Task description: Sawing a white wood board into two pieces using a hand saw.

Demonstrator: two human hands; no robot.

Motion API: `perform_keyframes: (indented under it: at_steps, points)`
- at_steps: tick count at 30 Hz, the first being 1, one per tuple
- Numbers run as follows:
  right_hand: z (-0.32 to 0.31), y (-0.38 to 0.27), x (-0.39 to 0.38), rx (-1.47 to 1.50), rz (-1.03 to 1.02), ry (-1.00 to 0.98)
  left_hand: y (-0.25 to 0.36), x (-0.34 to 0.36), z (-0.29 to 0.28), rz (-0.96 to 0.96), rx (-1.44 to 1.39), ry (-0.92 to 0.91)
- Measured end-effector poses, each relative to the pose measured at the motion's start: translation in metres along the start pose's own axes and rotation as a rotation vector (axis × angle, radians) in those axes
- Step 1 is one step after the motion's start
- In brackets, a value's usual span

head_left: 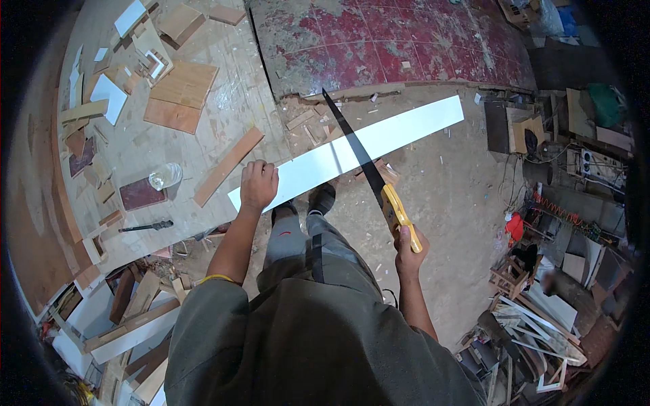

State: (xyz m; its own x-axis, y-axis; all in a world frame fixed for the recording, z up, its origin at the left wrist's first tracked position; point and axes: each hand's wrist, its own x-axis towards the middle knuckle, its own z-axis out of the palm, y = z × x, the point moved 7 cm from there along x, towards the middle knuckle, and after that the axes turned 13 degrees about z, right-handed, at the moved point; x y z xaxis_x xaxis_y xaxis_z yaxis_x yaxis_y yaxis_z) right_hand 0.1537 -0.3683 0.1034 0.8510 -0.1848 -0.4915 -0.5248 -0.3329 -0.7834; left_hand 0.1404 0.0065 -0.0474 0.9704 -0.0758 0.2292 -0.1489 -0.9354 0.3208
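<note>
A long white board (pixel 399 135) reaches from the workbench out over the floor. Near its left end my left hand (pixel 258 183) holds it down, fingers bent over the surface. My right hand (pixel 412 249) is wrapped round the yellow handle of a handsaw (pixel 369 169). The saw's dark blade slants up and left across the board, its tip past the far edge. A dark line, perhaps a shadow, lies on the board left of the blade. Whether the teeth touch the board I cannot tell. A brown wood strip (pixel 229 166) lies beside my left hand.
On the workbench (pixel 223 88) are wood offcuts, a brown panel (pixel 181 95), a clear cup (pixel 165 176) and a black pen-like tool (pixel 145 227). Scrap boards (pixel 135 325) pile up at lower left. Clutter and an orange coiled hose (pixel 558 210) line the right side.
</note>
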Motion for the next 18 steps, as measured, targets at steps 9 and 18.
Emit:
perform_keyframes:
  at_steps: [9, 18]
  points:
    - [-0.013, 0.007, -0.002, 0.006, -0.033, 0.030, 0.010, -0.009, -0.002, -0.089, -0.069, -0.036]
    - [-0.023, 0.007, 0.006, 0.166, -0.004, 0.064, 0.023, -0.018, 0.001, -0.073, -0.042, -0.041]
